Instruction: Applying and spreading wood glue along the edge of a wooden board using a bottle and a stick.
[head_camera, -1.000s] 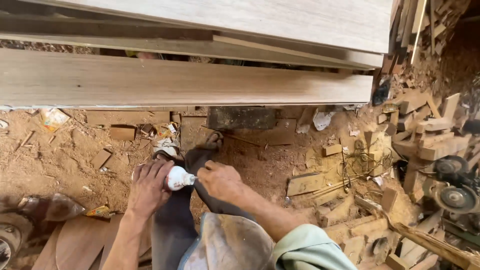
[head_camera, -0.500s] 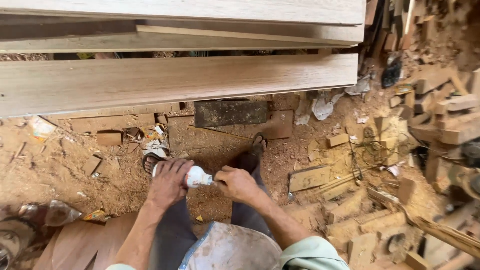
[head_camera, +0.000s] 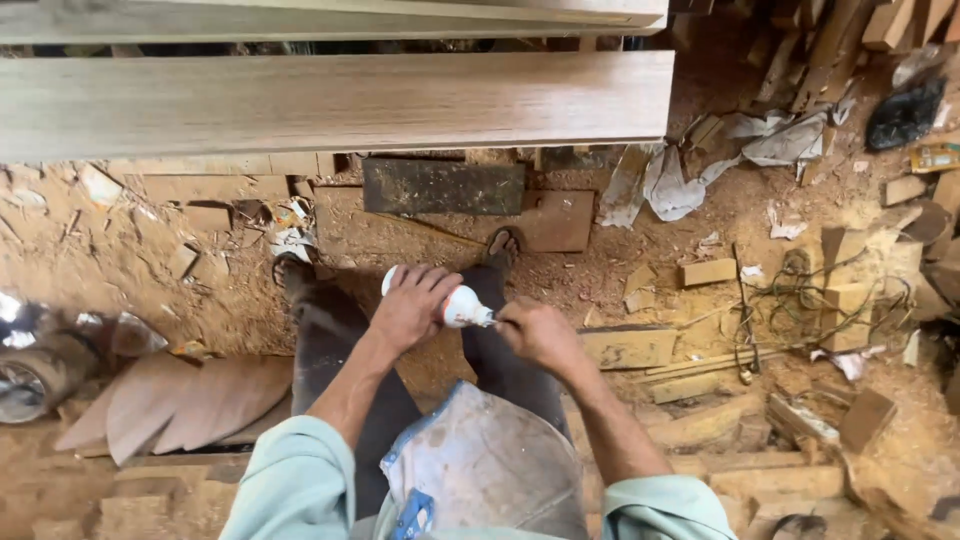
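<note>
My left hand (head_camera: 412, 305) wraps around a small white plastic bottle (head_camera: 462, 307), held sideways over my legs. My right hand (head_camera: 540, 335) pinches the bottle's narrow nozzle end, fingers closed on its tip. Both hands sit low in the middle of the head view, above my dark trousers (head_camera: 330, 340) and sandalled feet. Part of the bottle's body is hidden under my left fingers.
A long pale wooden plank (head_camera: 330, 100) runs across the top, with another board (head_camera: 300, 18) behind it. Wood offcuts (head_camera: 710, 272), crumpled paper (head_camera: 680, 180), tangled wire (head_camera: 800, 290) and sawdust cover the dirt floor. Curved plywood pieces (head_camera: 190, 395) lie left.
The view has shifted left and downward, so the planks' right end now shows. My hands stay together on the bottle; the right hand has moved onto its tip.
</note>
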